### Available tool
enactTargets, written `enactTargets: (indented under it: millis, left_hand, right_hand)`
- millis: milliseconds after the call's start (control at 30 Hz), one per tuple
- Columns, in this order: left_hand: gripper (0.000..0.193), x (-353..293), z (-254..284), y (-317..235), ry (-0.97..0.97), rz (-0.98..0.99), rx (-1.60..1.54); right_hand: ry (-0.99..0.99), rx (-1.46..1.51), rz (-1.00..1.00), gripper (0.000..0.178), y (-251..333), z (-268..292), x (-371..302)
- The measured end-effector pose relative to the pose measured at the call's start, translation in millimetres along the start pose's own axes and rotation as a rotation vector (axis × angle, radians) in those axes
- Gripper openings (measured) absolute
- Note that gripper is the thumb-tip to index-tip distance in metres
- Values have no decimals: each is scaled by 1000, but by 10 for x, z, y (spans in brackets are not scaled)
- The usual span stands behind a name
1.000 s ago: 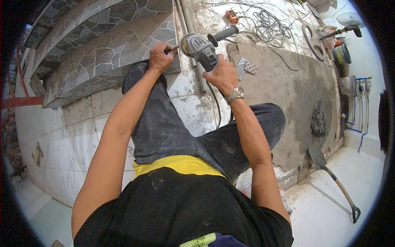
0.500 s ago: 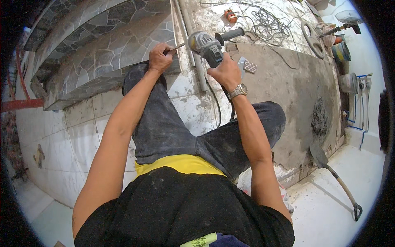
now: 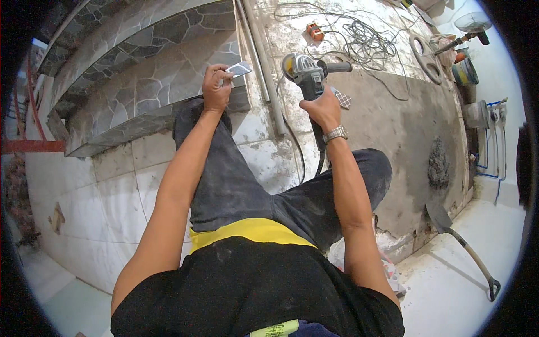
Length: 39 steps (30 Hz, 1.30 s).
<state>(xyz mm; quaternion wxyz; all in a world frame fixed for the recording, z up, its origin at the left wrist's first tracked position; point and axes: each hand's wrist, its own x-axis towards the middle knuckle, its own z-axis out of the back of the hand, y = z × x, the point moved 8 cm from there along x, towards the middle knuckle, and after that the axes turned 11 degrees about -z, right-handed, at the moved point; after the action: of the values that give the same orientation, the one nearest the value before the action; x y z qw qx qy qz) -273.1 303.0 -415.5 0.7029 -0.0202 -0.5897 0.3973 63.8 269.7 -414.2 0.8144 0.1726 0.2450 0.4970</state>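
Between the fingers of my left hand (image 3: 215, 89) is a small grey tile piece (image 3: 240, 69), its flat face turned up. My right hand (image 3: 324, 110) is closed round the body of an angle grinder (image 3: 308, 77). The grinder's yellowish disc (image 3: 288, 66) points left, toward the tile piece but apart from it. Its black side handle sticks out to the right with no hand on it. From the grinder a dark cord runs down past my right leg. I cannot tell whether the disc is spinning.
Stone-patterned steps (image 3: 151, 84) rise at the left. Metal pipes (image 3: 269, 84) lie beside them. Farther off are a tangled cable (image 3: 370, 42) and an orange box-like device (image 3: 315, 32). On the right, a mortar heap (image 3: 438, 163) lies near a shovel (image 3: 471, 253). A patterned tile piece (image 3: 341, 99) rests beyond my right hand.
The grinder has moved right, away from my left hand. My left hand has turned the tile piece, so its flat face now shows.
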Motion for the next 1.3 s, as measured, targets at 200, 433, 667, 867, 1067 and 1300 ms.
enactTargets:
  millis: [200,433,667,867,1067,1300]
  left_hand:
    - [23,7,9,19,-8,5,12]
    - [14,-152,-149,264,112,318,31]
    - [18,-159,-167,291,215,221,167]
    - [15,-215,-212,365,247,284,82]
    - [14,-182,-227,291,256,294,78]
    - [17,-197,-215,334,268,225,133]
  right_hand:
    - [-1,-14,-4,64,12,5,-11]
    - [-37,-63,56,62,201,13,-161]
    - [24,-22,165,62,391,-89,-362]
    - [50,-93,188,58,518,-165,-502]
    - [41,-122,257,54,578,-214,-549]
    - [68,-137,256,55,643,-250,-575]
